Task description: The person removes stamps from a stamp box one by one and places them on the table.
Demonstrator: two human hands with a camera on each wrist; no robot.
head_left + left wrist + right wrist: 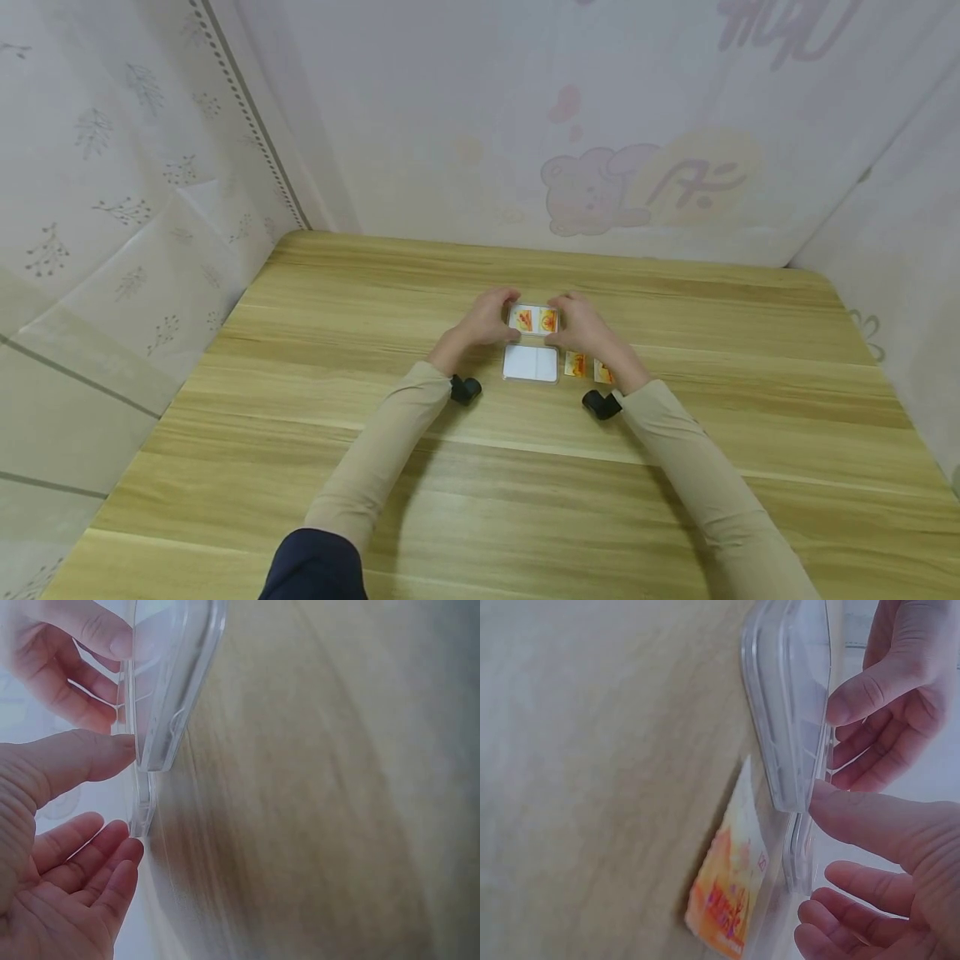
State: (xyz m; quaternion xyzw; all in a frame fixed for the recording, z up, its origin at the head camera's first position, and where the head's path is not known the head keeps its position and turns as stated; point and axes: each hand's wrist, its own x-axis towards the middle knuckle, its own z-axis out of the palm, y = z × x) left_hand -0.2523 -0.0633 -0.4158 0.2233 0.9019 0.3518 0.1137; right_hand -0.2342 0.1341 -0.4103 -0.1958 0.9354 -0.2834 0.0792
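Left hand (486,319), right hand (585,325) gripping far case (535,333), two stamps (524,320) lying inside; near case (530,381) showing none, loose pair of stamps (575,364) lying right.

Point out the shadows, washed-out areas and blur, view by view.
Head: soft shadows on the wooden table beside both forearms; left wrist: pale, washed-out background behind the hands, with the wooden table blurred; right wrist: wooden table blurred too, print on the orange-and-white slip soft.
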